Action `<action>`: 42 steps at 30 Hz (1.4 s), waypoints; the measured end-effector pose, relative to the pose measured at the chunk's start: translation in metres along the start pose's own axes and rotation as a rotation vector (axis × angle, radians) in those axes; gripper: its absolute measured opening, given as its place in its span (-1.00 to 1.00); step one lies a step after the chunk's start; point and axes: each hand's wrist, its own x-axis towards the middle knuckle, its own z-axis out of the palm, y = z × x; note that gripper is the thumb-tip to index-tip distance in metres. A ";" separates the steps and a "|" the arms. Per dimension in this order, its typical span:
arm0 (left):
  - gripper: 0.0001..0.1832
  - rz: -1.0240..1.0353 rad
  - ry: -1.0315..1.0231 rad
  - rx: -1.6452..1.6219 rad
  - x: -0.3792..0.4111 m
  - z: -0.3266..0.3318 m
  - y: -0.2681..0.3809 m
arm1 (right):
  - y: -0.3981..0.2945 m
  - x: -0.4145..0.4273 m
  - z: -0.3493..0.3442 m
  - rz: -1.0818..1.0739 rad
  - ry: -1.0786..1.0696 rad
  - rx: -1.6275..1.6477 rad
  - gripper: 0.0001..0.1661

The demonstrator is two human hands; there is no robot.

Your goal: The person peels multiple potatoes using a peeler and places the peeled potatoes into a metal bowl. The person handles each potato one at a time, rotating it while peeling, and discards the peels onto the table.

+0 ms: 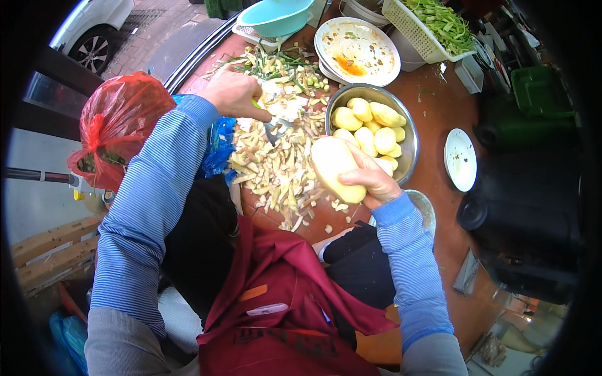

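Note:
My left hand (235,94) is closed around a bladed peeling tool (278,130), whose yellow-green handle is mostly covered by my fingers. Its grey metal end is blurred above a heap of potato peelings (273,171). My right hand (374,181) grips a large peeled potato (337,167) by its right side, over the peelings. Just beyond that hand stands a steel bowl (412,136) with several peeled yellow potatoes (367,122), partly hidden by my hand.
Soiled white plates (360,49) are stacked behind the bowl, near scallion trimmings (301,70). A turquoise basin (275,19) and a white basket (409,33) of green stalks stand farther back. To the left is a red plastic bag (122,127); a small plate (460,160) lies right.

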 end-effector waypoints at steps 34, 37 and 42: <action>-0.30 -0.060 0.148 -0.071 -0.004 -0.007 0.006 | 0.007 0.015 -0.029 -0.022 0.221 0.542 -0.53; -0.39 0.124 0.259 -0.108 0.000 -0.013 0.039 | 0.013 0.022 -0.032 -0.096 0.265 0.672 -0.54; -0.53 0.419 0.515 -0.125 -0.007 -0.010 0.091 | 0.012 0.021 -0.029 -0.099 0.300 0.584 -0.55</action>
